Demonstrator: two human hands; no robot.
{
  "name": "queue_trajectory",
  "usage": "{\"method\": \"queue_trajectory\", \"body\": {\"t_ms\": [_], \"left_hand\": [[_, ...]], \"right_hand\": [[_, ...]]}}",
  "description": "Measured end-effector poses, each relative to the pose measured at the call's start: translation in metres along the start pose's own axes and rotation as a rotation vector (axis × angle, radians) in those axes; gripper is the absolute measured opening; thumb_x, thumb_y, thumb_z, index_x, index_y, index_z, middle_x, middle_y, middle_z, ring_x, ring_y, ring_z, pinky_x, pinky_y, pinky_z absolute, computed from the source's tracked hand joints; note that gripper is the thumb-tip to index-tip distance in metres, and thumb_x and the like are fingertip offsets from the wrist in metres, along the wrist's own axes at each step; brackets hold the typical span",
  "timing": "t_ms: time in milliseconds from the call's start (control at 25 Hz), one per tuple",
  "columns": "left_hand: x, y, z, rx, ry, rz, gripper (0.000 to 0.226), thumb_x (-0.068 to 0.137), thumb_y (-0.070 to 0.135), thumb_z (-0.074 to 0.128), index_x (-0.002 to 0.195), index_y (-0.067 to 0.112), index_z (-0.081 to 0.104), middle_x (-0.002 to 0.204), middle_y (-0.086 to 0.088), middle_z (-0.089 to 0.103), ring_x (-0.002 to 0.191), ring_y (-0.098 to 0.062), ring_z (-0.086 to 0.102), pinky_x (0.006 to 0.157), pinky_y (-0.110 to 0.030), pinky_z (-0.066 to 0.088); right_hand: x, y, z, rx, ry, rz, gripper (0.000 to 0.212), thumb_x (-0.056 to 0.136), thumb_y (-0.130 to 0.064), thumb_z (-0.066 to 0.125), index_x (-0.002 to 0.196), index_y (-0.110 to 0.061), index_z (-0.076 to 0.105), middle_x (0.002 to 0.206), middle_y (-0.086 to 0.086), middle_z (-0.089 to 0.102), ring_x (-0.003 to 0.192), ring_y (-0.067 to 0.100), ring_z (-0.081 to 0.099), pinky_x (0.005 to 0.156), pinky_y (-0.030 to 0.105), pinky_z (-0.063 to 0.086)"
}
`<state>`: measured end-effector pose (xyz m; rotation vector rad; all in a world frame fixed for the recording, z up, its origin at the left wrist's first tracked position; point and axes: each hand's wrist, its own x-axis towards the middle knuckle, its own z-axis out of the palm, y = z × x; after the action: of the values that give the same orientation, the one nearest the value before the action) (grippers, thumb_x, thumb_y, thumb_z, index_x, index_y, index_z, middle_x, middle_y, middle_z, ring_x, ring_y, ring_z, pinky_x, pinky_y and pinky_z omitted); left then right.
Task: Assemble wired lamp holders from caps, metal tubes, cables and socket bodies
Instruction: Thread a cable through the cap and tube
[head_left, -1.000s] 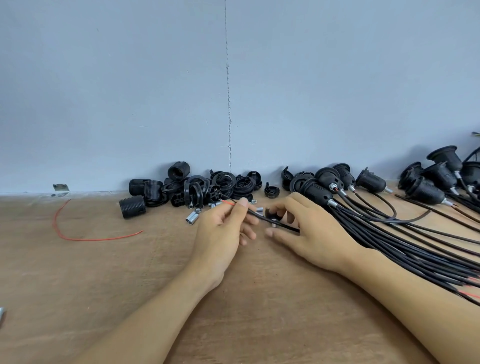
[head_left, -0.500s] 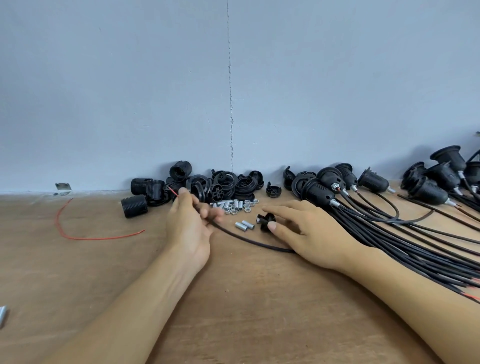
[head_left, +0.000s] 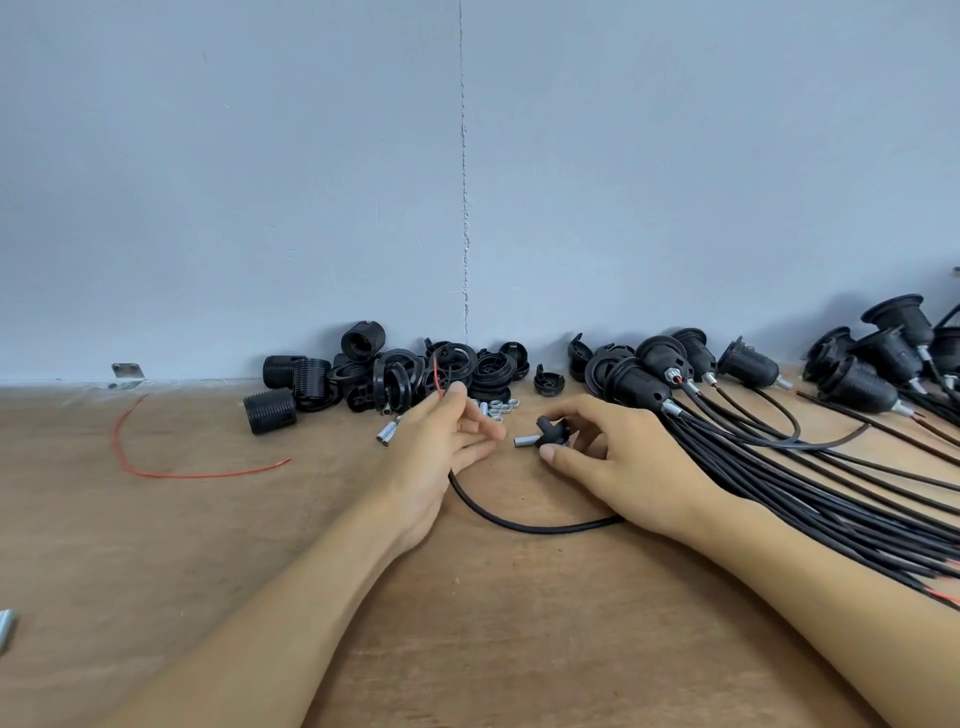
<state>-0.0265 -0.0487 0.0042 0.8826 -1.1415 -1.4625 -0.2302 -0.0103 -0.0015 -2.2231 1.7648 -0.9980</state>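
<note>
My left hand (head_left: 441, 441) pinches the end of a black cable (head_left: 519, 524) near its bare red wire tip (head_left: 438, 375). The cable curves down across the wooden table (head_left: 467, 623) and runs under my right wrist. My right hand (head_left: 618, 457) holds a black cap with a threaded metal tube (head_left: 545, 435) sticking out to the left, just above the table. Loose metal tubes (head_left: 387, 432) and nuts (head_left: 498, 406) lie by my left hand. Black socket bodies and caps (head_left: 384, 376) are piled against the wall.
Several finished lamp holders (head_left: 675, 374) with long black cables (head_left: 805, 483) fan out across the right side. A loose red wire (head_left: 156, 467) lies at the left. A metal bracket (head_left: 126, 372) sits at the wall, a metal piece (head_left: 5, 626) at the left edge.
My left hand moved left with the cable end, then came back toward the middle. My right hand let go of the cable and picked up the cap with the tube.
</note>
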Motion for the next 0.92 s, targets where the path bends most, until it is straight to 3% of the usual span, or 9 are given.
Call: {"method": "queue_trajectory", "body": {"t_ms": [120, 200, 280, 400, 480, 560, 680, 760, 920], "left_hand": [[0.005, 0.002, -0.007, -0.089, 0.050, 0.041, 0.038, 0.110, 0.026, 0.040, 0.080, 0.009, 0.057, 0.063, -0.010, 0.064, 0.064, -0.026, 0.072, 0.057, -0.027, 0.058], [0.008, 0.000, -0.012, 0.018, 0.157, 0.084, 0.038, 0.109, 0.027, 0.042, 0.077, 0.011, 0.055, 0.052, -0.002, 0.054, 0.042, -0.018, 0.052, 0.041, -0.023, 0.042], [0.011, -0.003, -0.014, 0.177, 0.212, 0.125, 0.039, 0.108, 0.028, 0.043, 0.074, 0.012, 0.052, 0.048, 0.002, 0.046, 0.037, -0.015, 0.040, 0.038, -0.022, 0.034], [0.011, -0.008, -0.011, 0.320, 0.182, 0.151, 0.040, 0.109, 0.031, 0.043, 0.074, 0.012, 0.052, 0.049, 0.004, 0.050, 0.045, -0.018, 0.051, 0.042, -0.023, 0.040], [0.011, -0.008, -0.010, 0.325, 0.163, 0.162, 0.042, 0.110, 0.030, 0.042, 0.074, 0.011, 0.055, 0.057, 0.000, 0.057, 0.065, -0.023, 0.067, 0.060, -0.029, 0.054], [0.011, -0.006, -0.010, 0.257, 0.149, 0.172, 0.044, 0.110, 0.027, 0.041, 0.073, 0.010, 0.058, 0.069, -0.007, 0.065, 0.089, -0.028, 0.073, 0.082, -0.035, 0.059], [0.008, -0.004, -0.011, 0.154, 0.145, 0.205, 0.045, 0.110, 0.024, 0.040, 0.074, 0.009, 0.062, 0.087, -0.022, 0.072, 0.103, -0.031, 0.070, 0.098, -0.036, 0.055], [0.007, -0.005, -0.012, 0.129, 0.152, 0.222, 0.045, 0.110, 0.023, 0.041, 0.074, 0.009, 0.063, 0.091, -0.023, 0.072, 0.107, -0.032, 0.068, 0.098, -0.035, 0.055], [0.009, -0.007, -0.013, 0.213, 0.191, 0.256, 0.043, 0.110, 0.024, 0.041, 0.076, 0.011, 0.064, 0.075, -0.008, 0.071, 0.094, -0.027, 0.069, 0.085, -0.034, 0.057]], "right_hand": [[0.000, 0.001, 0.000, 0.065, -0.020, 0.001, 0.030, 0.087, -0.042, 0.072, 0.116, -0.040, 0.065, 0.086, -0.024, 0.063, 0.076, -0.003, 0.057, 0.073, 0.018, 0.047], [0.000, 0.000, 0.001, 0.097, -0.049, -0.016, 0.026, 0.088, -0.039, 0.072, 0.113, -0.039, 0.065, 0.085, -0.029, 0.062, 0.076, -0.004, 0.057, 0.069, 0.010, 0.042], [0.001, -0.003, 0.001, 0.069, -0.084, -0.039, 0.015, 0.089, -0.040, 0.071, 0.103, -0.040, 0.065, 0.085, -0.028, 0.062, 0.080, -0.007, 0.055, 0.067, 0.008, 0.039], [0.002, -0.008, 0.000, 0.053, -0.139, -0.053, 0.008, 0.092, -0.040, 0.067, 0.091, -0.042, 0.060, 0.085, -0.030, 0.062, 0.082, -0.008, 0.055, 0.067, 0.008, 0.037], [0.003, -0.009, 0.000, 0.059, -0.174, -0.054, 0.004, 0.095, -0.039, 0.064, 0.097, -0.038, 0.061, 0.090, -0.027, 0.065, 0.084, -0.002, 0.059, 0.071, 0.012, 0.043], [0.004, -0.008, 0.000, 0.059, -0.189, -0.048, 0.010, 0.097, -0.041, 0.060, 0.103, -0.033, 0.060, 0.096, -0.017, 0.069, 0.091, 0.005, 0.063, 0.085, 0.029, 0.050], [0.004, -0.006, 0.000, 0.084, -0.203, -0.035, 0.012, 0.098, -0.042, 0.058, 0.105, -0.032, 0.058, 0.105, -0.010, 0.071, 0.102, 0.012, 0.066, 0.094, 0.042, 0.050], [0.003, -0.004, 0.002, 0.100, -0.200, -0.026, 0.015, 0.097, -0.043, 0.059, 0.106, -0.031, 0.059, 0.108, -0.006, 0.072, 0.106, 0.015, 0.066, 0.095, 0.045, 0.049], [0.001, -0.002, 0.002, 0.128, -0.150, -0.022, 0.021, 0.093, -0.041, 0.065, 0.111, -0.033, 0.060, 0.111, -0.022, 0.069, 0.108, -0.005, 0.061, 0.098, 0.032, 0.048]]}}
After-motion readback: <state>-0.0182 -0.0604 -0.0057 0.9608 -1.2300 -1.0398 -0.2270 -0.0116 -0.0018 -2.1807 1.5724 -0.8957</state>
